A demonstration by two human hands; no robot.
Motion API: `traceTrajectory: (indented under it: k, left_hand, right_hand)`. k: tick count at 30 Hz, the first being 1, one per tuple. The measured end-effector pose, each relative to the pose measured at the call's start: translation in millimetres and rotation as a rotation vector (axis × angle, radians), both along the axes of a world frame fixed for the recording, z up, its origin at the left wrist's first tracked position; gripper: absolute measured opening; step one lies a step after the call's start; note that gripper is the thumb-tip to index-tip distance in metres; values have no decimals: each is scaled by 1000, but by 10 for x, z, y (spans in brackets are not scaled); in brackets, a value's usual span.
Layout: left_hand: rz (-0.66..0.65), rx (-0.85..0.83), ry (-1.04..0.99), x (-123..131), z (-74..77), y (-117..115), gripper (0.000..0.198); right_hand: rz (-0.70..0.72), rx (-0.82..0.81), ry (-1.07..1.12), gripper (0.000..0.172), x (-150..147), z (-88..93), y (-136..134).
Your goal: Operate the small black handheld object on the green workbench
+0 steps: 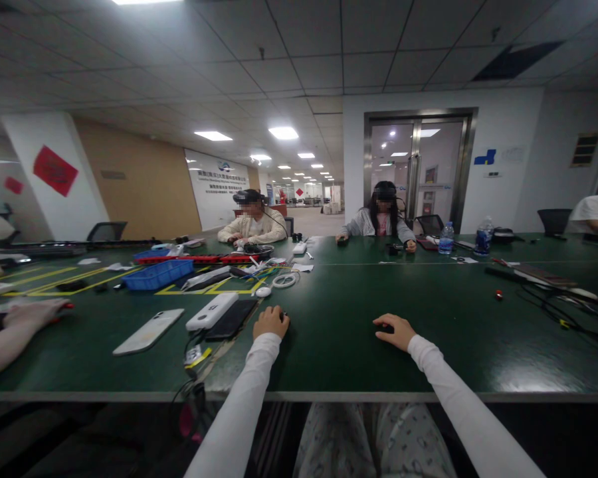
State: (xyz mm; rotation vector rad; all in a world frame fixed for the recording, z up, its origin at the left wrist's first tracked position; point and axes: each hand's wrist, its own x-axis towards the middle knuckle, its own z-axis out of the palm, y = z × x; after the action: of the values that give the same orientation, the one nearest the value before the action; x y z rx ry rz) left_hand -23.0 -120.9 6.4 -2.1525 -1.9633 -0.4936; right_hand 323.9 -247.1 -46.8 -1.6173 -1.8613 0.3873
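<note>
My left hand (pixel 272 323) rests on the green tabletop with its fingers curled. A small dark thing shows at its fingertips, too small to name. To its left lie a black flat phone-like slab (pixel 232 318) and a white power bank (pixel 212 312), which partly overlaps the slab. Farther left is a white phone (pixel 149 331), back side up. My right hand (pixel 396 330) is over the table, thumb and fingers apart, holding nothing. A round white puck (pixel 263 292) with a coiled white cable (pixel 284 281) sits beyond my left hand.
A blue tray (pixel 158 273), cables and tools crowd the left side. Black cables (pixel 553 305) and a small red object (pixel 499 295) lie at right, bottles (pixel 446 239) behind. Two people sit opposite; another person's hand (pixel 37 313) reaches in at left.
</note>
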Motion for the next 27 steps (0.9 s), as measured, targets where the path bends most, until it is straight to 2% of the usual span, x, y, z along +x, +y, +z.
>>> traceTrajectory:
  k: [8, 14, 19, 27]
  left_hand:
    - [-30, -4, -23, 33, -30, -6, 28]
    - [-155, 4, 14, 281, -72, -101, 29]
    - [-282, -34, -42, 685, -136, -250, 29]
    - [-604, -102, -144, 1617, -292, -639, 29]
  right_hand:
    - [-16, 5, -7, 35, -22, 20, -18]
    - [-8, 0, -5, 37, -16, -2, -6]
    - [-3, 7, 4, 44, -11, -20, 0]
    - [-11, 14, -11, 60, -3, -34, 14]
